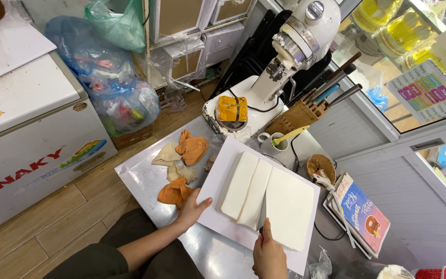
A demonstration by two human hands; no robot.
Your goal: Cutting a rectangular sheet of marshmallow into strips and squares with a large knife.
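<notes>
Head view: at the worktop's point(145, 178) near edge, the right hand point(269, 256) is closed on a knife point(262, 219) set between white cake slabs point(254, 188), seemingly for splitting. The left hand point(194, 206), fingers open, is pressed on the white board's point(218, 175) edge, apparently for steadying. Orange cloths point(192, 147) are bunched beyond; a stand mixer point(290, 46) is stood at the far corner.

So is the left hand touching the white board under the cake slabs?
Touching. The head view shows the left hand with its thumb lying on the near-left edge of the white board, no gap visible.
</notes>
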